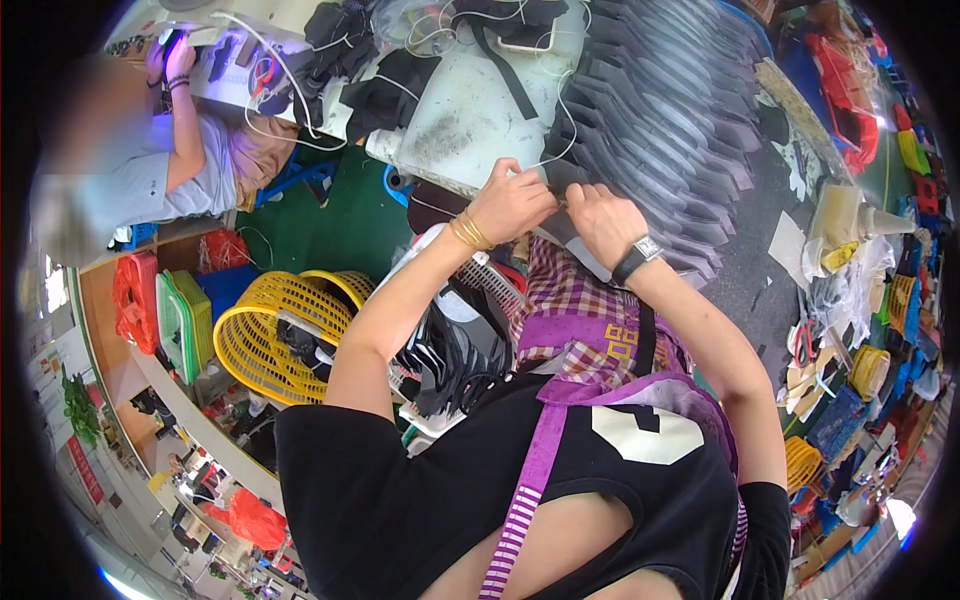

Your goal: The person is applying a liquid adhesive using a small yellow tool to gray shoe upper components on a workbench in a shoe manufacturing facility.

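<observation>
My left hand (511, 205), with bangles at its wrist, has its fingers pinched together at the near edge of the worktable. Close beside it on the right, my right hand (606, 230), wearing a watch, is also closed. The fingertips of both almost meet. Whatever they pinch is too small to make out. A thin white cord (573, 112) runs down toward my left fingers. Just beyond my right hand lies a long overlapping row of dark grey flat pieces (668, 110). To the left is a whitish, smudged work surface (455, 125).
Black fabric pieces (385, 105) lie at the table's far left. A white basket (500, 285) of black pieces stands by my left forearm, with yellow baskets (275, 335) farther left. Another person (170, 170) works at the upper left. Scissors (800, 342) lie at the right.
</observation>
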`<state>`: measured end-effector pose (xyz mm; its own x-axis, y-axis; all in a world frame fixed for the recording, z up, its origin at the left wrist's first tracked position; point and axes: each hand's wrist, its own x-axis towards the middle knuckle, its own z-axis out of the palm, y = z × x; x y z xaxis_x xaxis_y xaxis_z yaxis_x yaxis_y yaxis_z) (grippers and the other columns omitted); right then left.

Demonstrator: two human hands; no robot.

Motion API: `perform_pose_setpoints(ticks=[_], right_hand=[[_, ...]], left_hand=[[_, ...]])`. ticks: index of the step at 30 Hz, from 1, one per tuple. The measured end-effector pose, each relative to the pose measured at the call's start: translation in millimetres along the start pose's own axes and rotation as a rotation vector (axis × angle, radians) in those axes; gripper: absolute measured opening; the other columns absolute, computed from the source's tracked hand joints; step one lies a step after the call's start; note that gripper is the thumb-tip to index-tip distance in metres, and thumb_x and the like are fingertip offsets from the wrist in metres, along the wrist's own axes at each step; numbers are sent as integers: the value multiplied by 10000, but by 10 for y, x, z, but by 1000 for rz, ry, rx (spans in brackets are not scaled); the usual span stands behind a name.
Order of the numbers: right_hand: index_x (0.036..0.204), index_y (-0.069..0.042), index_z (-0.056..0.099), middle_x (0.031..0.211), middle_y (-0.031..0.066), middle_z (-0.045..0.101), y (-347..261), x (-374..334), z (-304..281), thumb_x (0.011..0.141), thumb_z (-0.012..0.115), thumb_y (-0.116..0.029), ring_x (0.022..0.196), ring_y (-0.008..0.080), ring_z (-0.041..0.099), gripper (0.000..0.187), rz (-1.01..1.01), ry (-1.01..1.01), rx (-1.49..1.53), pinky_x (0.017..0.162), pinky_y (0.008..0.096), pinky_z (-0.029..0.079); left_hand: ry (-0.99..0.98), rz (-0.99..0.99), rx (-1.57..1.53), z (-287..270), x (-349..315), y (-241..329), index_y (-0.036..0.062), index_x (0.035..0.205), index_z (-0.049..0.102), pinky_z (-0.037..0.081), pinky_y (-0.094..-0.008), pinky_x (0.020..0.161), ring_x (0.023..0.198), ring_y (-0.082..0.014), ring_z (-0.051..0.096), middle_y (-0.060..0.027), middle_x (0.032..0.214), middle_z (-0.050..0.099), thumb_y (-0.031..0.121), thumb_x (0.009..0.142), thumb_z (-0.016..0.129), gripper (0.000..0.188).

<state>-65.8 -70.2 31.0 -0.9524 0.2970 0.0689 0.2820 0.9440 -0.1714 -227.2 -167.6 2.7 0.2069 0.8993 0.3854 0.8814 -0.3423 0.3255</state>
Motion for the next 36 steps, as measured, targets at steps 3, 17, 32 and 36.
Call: perform_pose_setpoints(ticks=[3, 17, 32, 36], right_hand=[[802, -24, 481, 672, 141, 586, 37, -155, -115, 804, 598, -186, 644, 265, 605, 200, 237, 46, 386, 530, 368, 470], [701, -25, 607, 632, 162, 593, 752, -1437, -315, 749, 644, -220, 604, 315, 596, 204, 697, -17, 495, 556, 393, 455], [832, -77, 575, 791, 102, 595, 467, -395, -318, 739, 597, -125, 673, 292, 611, 107, 177, 60, 262, 577, 380, 497], [847, -58, 563, 777, 113, 590, 323, -84, -60, 785, 570, -165, 659, 296, 613, 125, 208, -28, 227, 565, 386, 494]], left_hand=[[11, -63, 26, 14, -33, -18, 160, 772, 587, 315, -352, 791, 753, -118, 512, 57, 698, 535, 207, 750, 629, 67], [-101, 140, -25, -135, 226, 4, 153, 779, 596, 343, -357, 814, 736, -131, 527, 30, 696, 536, 237, 740, 649, 107], [-47, -41, 19, -38, 511, -40, 122, 664, 550, 310, -313, 609, 575, -169, 507, -2, 587, 512, 211, 731, 662, 158], [-36, -38, 41, -13, 546, -114, 126, 642, 538, 307, -311, 610, 568, -168, 503, 1, 576, 503, 238, 728, 669, 194]])
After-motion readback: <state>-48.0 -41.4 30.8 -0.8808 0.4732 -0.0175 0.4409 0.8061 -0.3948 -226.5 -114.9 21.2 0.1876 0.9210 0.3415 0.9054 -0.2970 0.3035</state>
